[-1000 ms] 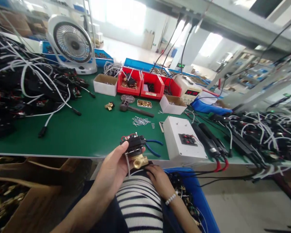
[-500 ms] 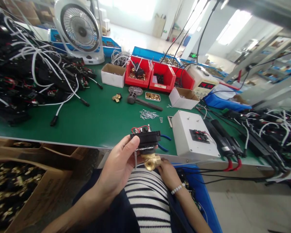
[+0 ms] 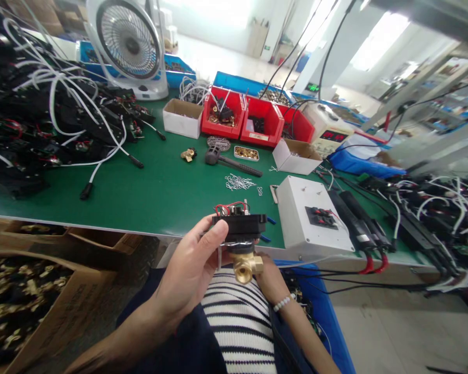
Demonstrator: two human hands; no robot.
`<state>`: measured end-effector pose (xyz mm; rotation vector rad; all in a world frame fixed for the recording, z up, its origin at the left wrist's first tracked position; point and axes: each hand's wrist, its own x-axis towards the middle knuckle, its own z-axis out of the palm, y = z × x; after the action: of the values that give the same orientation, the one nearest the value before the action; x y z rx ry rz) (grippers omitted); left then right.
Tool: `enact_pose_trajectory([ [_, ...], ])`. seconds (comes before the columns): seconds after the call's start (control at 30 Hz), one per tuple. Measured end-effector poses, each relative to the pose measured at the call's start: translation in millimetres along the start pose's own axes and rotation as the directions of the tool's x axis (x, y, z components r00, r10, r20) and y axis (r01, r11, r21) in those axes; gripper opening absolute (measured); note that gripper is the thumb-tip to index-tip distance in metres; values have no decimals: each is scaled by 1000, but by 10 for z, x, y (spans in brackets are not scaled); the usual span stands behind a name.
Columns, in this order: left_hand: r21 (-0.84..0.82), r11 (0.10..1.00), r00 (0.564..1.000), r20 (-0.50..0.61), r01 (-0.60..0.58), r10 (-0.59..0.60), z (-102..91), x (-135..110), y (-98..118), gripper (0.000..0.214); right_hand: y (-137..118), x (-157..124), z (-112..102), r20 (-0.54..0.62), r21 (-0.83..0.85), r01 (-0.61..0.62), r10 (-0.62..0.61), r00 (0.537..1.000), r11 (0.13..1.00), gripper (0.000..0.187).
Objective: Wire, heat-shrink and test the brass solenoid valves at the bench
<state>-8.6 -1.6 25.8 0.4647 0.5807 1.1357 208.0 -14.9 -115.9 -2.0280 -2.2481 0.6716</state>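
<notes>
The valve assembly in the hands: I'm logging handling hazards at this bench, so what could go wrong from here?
The valve assembly is held off the bench edge above the lap; the left hand grips only its black top, so it could slip and fall. The thin red wires on top sit near the thumb and might snag. The right hand only touches the brass body from below.

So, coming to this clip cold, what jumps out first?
Front and centre, the left hand holds up a black valve unit with a brass fitting at the near edge of the green bench, the right hand touching the fitting from below. Next comes the tangle of black parts and white cables heaped at far left, then the white fan and red bins at the back.
</notes>
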Motion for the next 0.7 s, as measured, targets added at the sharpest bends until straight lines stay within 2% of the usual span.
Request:
enact_pose_trajectory([
  [0.43, -13, 1000, 1000, 24, 1, -1, -7, -3, 19, 34, 47, -12, 19, -30, 7, 58, -58, 998, 998, 30],
  [0.7, 65, 998, 1000, -10, -17, 17, -2, 5, 46, 36, 115, -10, -17, -63, 43, 215, -212, 975, 976, 27],
])
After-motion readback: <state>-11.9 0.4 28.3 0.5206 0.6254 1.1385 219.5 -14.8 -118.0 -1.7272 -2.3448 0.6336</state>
